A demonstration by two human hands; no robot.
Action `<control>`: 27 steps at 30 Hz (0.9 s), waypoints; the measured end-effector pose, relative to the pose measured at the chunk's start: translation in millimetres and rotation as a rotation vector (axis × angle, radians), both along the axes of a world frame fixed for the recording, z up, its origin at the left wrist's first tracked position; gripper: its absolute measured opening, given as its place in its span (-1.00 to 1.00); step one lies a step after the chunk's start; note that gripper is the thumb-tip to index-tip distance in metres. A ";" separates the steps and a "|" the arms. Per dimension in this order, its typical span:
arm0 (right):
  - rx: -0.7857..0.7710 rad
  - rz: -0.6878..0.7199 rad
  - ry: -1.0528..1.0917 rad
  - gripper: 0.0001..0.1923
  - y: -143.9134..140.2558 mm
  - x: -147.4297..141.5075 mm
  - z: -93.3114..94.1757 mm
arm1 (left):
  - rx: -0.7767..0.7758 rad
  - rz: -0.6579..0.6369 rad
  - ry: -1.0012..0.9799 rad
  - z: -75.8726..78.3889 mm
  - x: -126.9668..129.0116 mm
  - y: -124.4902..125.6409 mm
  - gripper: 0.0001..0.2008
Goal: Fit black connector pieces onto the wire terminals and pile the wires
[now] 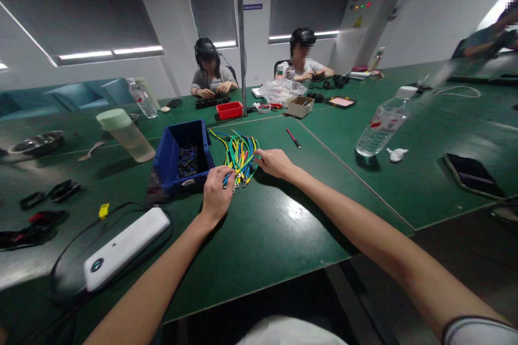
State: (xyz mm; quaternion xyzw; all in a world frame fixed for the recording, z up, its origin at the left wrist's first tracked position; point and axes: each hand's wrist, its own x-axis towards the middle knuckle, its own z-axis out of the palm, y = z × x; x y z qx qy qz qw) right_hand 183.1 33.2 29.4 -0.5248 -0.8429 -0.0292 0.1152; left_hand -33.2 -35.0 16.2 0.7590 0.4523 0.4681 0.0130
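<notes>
A loose bundle of yellow, green and blue wires (239, 146) with metal end terminals lies on the green table. My left hand (217, 190) is at the near left of the bundle, its fingers closed by the terminal ends. At the bundle's right side my right hand (275, 164) has its fingers pinched together on the wires; which strands it grips is too small to tell. Left of the bundle stands a blue bin (162, 159) with black plastic parts (187, 161) inside. A short red and black wire (293, 138) lies apart, beyond my right hand.
On the left are a white power bank (127, 248) with a cable and a tilted-looking cup (125, 135). A water bottle (382, 124) and a phone (473, 175) are on the right. A red tray (229, 110) and cardboard box (300, 107) sit farther back. Several people sit around.
</notes>
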 end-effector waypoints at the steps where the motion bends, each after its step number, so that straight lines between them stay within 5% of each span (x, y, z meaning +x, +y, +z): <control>1: -0.009 0.018 -0.002 -0.63 -2.2 -2.5 0.1 | 0.028 0.006 -0.016 0.1 0.0 0.3 -0.89; 27: -0.045 0.140 0.052 -0.56 -8.9 -10.4 -8.8 | 0.261 0.067 -0.198 4.4 1.6 -11.2 -0.89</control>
